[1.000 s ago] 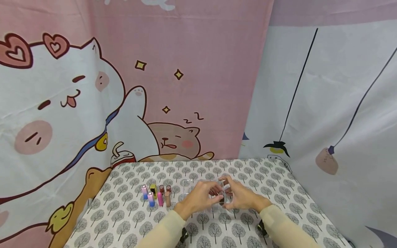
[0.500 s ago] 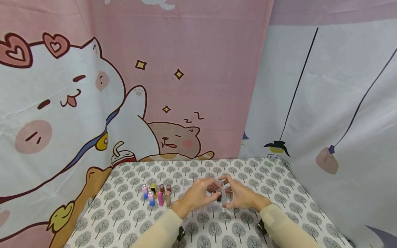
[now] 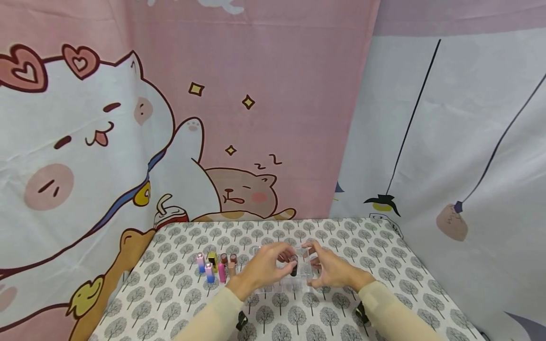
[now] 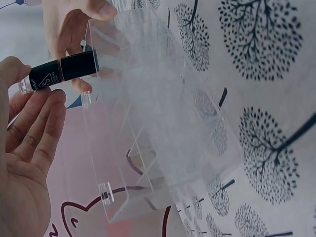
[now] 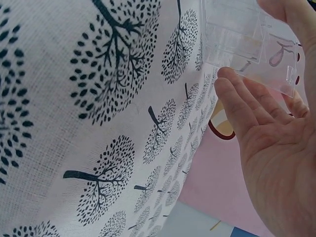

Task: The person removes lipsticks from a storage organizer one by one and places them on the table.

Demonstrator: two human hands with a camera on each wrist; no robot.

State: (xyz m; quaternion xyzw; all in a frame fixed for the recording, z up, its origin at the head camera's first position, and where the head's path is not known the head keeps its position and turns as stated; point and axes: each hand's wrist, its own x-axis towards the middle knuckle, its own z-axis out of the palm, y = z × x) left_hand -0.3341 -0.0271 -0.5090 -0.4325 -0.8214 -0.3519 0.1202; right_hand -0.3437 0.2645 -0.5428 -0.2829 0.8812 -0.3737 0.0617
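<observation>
My left hand pinches a black lipstick tube by its clear-ended top, between thumb and fingertips. The tube stands nearly upright in the head view, over a clear divided organizer box. In the left wrist view its lower end overlaps the box's upper edge. My right hand holds the box's right end, thumb at the near side and fingers at the far side. Seen from the right wrist, the fingers lie along the clear wall. Part of the box is hidden behind my left hand.
Left of the box stands a group of lipsticks: two purple-blue tubes, a gold-and-black one, a pink one, a brown one and two dark-red-topped ones. A tree-print cloth covers the table, with a cartoon curtain behind.
My left hand has moved left and slightly up with the lipstick tube, which shows more fully now. My right hand stays at the organizer box's right end.
</observation>
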